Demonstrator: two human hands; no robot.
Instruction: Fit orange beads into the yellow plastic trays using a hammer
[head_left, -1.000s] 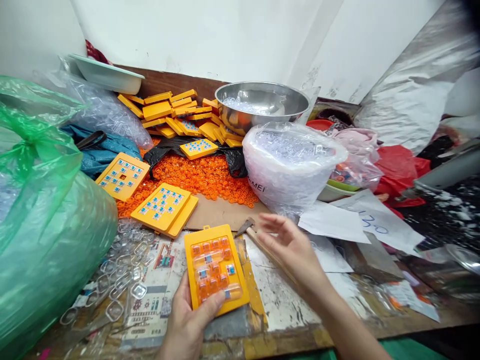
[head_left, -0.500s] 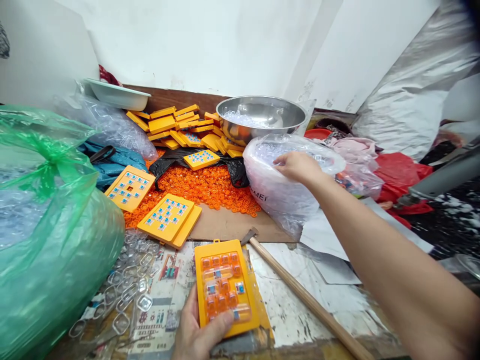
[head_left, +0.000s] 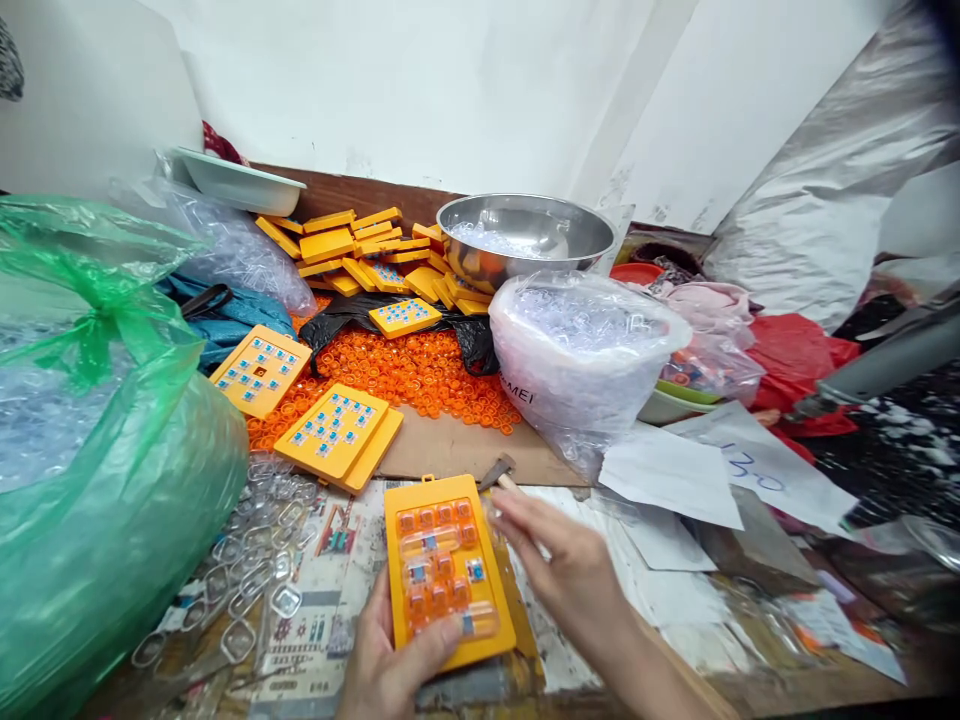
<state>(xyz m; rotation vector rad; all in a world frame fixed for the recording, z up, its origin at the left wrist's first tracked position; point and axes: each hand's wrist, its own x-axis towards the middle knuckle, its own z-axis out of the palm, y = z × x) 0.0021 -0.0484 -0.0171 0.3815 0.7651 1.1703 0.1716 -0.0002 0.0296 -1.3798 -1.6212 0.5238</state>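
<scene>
My left hand (head_left: 401,650) grips the lower left of a yellow tray (head_left: 487,600), its thumb on the front. Orange and clear pieces sit in the tray's recesses. Just off the tray's right edge, my right hand (head_left: 559,555) has its fingers bent close together; a small clear piece seems to be at the fingertips, too blurred to make out. Beneath that hand lies a hammer (head_left: 497,470), its handle largely covered. Behind stands a white plastic bag (head_left: 585,370) full of clear pieces. Two stacked yellow trays (head_left: 334,435) rest to the left.
A green bag (head_left: 150,520) fills the left side, beside loose clear pieces (head_left: 251,575). Orange pieces (head_left: 397,370) are heaped behind, below piled yellow trays (head_left: 326,245). A steel bowl (head_left: 525,230) stands at the back. White papers (head_left: 667,475) lie to the right.
My right hand has come from the white bag down and left to beside the held tray. My left hand keeps its hold on the tray.
</scene>
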